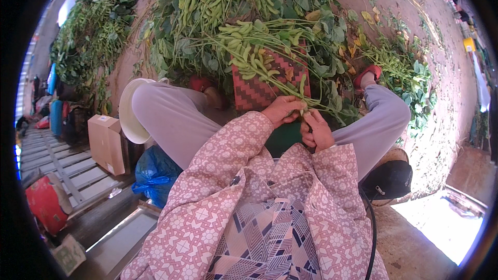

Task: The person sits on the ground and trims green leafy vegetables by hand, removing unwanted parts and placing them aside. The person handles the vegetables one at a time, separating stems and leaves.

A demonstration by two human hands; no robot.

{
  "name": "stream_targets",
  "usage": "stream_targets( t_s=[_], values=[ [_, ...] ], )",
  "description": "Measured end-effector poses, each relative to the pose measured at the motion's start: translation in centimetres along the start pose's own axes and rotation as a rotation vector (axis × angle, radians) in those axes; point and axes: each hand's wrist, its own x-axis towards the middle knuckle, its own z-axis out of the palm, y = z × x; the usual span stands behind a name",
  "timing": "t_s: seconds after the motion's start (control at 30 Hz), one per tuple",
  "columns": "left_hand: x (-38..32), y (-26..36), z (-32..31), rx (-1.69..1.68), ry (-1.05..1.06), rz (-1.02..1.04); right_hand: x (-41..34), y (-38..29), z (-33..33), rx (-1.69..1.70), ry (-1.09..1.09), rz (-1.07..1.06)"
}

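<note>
My left hand [283, 111] and my right hand [317, 127] meet in front of my lap, fingertips close together. Pinched between the fingers of my left hand is a green bean pod [302, 85] or its stem. The right fingers close on a small pod or stem end just beside it. Cut plants with green bean pods [249, 60] lie across a red and black woven stool or basket [253, 91] just beyond the hands. Something dark green shows below the hands, between my thighs.
A large heap of leafy bean plants [210, 11] spreads ahead, with another heap [97, 35] at the left and loose plants [412, 74] at the right. A white bucket [128, 112], cardboard box [104, 144] and blue plastic bag [155, 171] stand left. A black bag or cap [391, 179] lies right.
</note>
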Motion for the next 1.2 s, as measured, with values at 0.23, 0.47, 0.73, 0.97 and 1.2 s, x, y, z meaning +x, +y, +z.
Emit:
stream_targets(
  t_s=[0.23,0.47,0.73,0.97,1.2],
  values=[
    [0.1,-1.1,0.8,0.003,0.101,0.048,1.1,1.4,0.9,-0.417,0.177,-0.399],
    [0.5,-1.6,0.0,-0.085,0.061,0.055,1.8,1.2,2.1,-0.644,0.314,-0.574],
    [-0.1,-1.4,-1.1,-0.21,0.012,0.003,3.5,0.9,0.4,-0.459,0.383,-0.532],
    [-7.8,6.2,-3.4,-0.543,0.083,0.247,2.5,-0.5,3.0,-0.26,0.315,-0.591],
    [-27.8,17.9,-13.7,-0.479,0.13,0.98,5.6,0.9,7.0,-0.691,0.103,-0.597]
  ],
)
